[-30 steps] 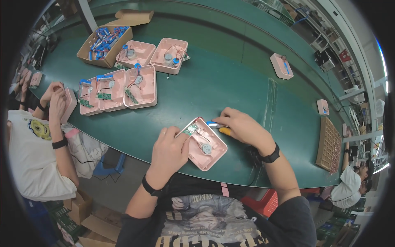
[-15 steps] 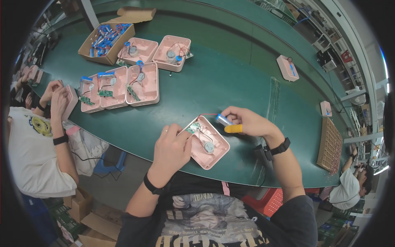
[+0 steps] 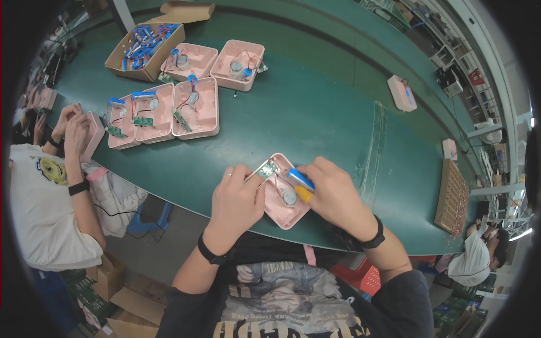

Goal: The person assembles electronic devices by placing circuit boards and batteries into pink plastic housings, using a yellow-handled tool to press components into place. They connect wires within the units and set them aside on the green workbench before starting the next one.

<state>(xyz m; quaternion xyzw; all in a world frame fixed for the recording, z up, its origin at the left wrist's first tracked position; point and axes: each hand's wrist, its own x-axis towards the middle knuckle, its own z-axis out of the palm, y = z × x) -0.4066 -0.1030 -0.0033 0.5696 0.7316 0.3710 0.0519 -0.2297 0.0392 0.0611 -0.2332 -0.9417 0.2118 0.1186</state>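
Observation:
In front of me a pink plastic case (image 3: 277, 213) lies tilted cornerwise, its hollow side up. My left hand (image 3: 239, 194) grips its left wall between thumb and fingers. Inside sit a green circuit board (image 3: 269, 169) at the far corner and a round silver part (image 3: 289, 198) on wires. My right hand (image 3: 338, 194) pinches a blue cylindrical battery (image 3: 301, 179) over the case's right wall. A yellow finger cot covers one of that hand's fingertips. Whether the battery touches the case I cannot tell.
Several pink cases (image 3: 195, 121) with batteries, boards and wires stand at the back left, by a cardboard box (image 3: 147, 72) of blue batteries. At left, a co-worker's hands hold another case (image 3: 93, 137). A divided tray (image 3: 452, 197) lies far right.
My right hand has brought the battery left and nearer, from beside the case to over its right wall. My left hand keeps its hold on the case.

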